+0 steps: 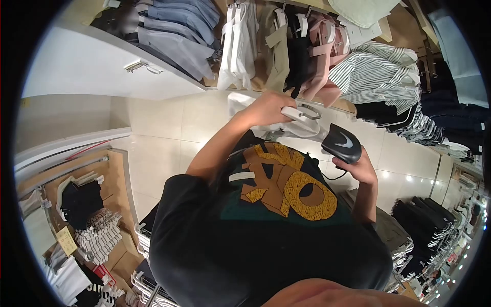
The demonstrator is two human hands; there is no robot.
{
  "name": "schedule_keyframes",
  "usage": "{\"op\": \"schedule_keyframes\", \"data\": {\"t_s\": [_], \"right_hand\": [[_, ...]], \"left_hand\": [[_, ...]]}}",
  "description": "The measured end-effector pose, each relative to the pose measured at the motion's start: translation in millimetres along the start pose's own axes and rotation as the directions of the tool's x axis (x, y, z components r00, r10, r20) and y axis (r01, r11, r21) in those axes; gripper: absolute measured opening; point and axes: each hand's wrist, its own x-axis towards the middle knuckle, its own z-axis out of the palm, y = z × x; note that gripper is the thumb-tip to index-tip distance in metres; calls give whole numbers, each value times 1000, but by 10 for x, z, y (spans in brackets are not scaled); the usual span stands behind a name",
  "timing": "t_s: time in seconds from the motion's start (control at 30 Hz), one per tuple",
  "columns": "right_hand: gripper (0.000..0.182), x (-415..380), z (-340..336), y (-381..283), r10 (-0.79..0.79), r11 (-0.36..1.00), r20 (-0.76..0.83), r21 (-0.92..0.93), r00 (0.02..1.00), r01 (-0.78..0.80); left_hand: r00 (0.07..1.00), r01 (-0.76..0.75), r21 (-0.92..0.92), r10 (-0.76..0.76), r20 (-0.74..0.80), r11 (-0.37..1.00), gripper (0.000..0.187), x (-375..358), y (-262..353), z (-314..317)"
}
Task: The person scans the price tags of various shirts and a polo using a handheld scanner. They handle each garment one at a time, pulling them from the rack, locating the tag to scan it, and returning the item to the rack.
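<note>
My left hand (268, 108) is closed around the white strap end of a belt (294, 113) with a metal buckle, held out in front of the chest. White fabric or plastic hangs just behind and below it. On the right, my right hand (359, 166) grips the handle of a black handheld scanner (341, 144), whose head points up and left toward the buckle. A thin dark cable runs below the scanner. The two hands are apart.
Ahead hang white trousers (239, 46), pink garments (322, 56) and striped shirts (376, 71). A white cabinet panel (97, 66) stands at the upper left. Shelves with folded clothes (99, 235) are at the lower left, and racks of dark clothes (422, 220) at the lower right.
</note>
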Motion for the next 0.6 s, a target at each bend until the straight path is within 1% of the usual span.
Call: {"op": "schedule_keyframes", "data": {"t_s": [0.03,0.07,0.1,0.13,0.17,0.2,0.23,0.27,0.3,0.33,0.37,0.4,0.43,0.47,0.5,0.53,0.57,0.6], "right_hand": [[60,53,30,-93,-154,987,-122,-76,981,145],[62,98,36,-166,-308,947,-230,-168,923,274],[69,131,-38,-183,-285,956,-153,-110,946,270],[69,166,-67,-263,-277,959,-157,-110,948,262],[69,197,-45,-393,-240,967,-78,-107,968,231],[68,257,-35,-471,-203,974,5,-104,979,203],[58,337,75,-413,-106,992,-93,55,990,111],[58,460,154,-407,-104,992,-92,57,990,109],[49,624,229,-433,-52,997,-140,42,989,58],[40,807,310,-481,-3,1000,-190,28,982,9],[27,1015,433,-560,40,999,-250,11,968,-38],[23,1292,537,-467,22,999,-301,51,953,-7],[21,1544,620,-502,36,990,-316,144,948,10],[22,1834,694,-355,-51,994,-353,76,934,82],[26,2099,767,-191,-91,984,-361,109,928,139],[24,2256,792,-356,17,995,-359,101,933,21],[23,2473,855,-342,-31,988,-401,124,915,88],[22,2701,900,-296,-79,978,-445,141,892,157]], "left_hand": [[997,-71,-5,71,7,997,31,115,-78,-13],[997,-73,-11,74,11,997,31,231,-172,-62],[984,-173,-9,174,30,985,31,380,-175,-187],[962,-270,-10,270,48,963,30,517,-182,-305],[967,-253,-66,255,14,965,26,615,-206,-418],[967,-251,-71,253,14,965,26,745,-256,-506],[949,-314,-2,313,-41,950,22,876,-321,-604],[923,-370,69,375,-89,926,19,988,-403,-685],[908,-374,187,399,-128,909,20,1064,-574,-716],[907,-376,186,402,-126,908,20,1059,-712,-693],[910,-227,258,299,-287,939,22,1038,-866,-648],[872,-65,301,201,-446,951,24,1002,-1070,-580],[859,85,133,-5,-513,988,26,1021,-1437,-449],[861,83,133,-4,-509,988,26,1070,-1599,-482],[832,167,120,-75,-550,979,23,1104,-1719,-518],[795,250,104,-143,-589,963,21,1155,-1803,-611],[815,305,141,-181,-551,942,19,1251,-1905,-744],[817,305,142,-182,-547,942,19,1378,-2041,-848]]}}
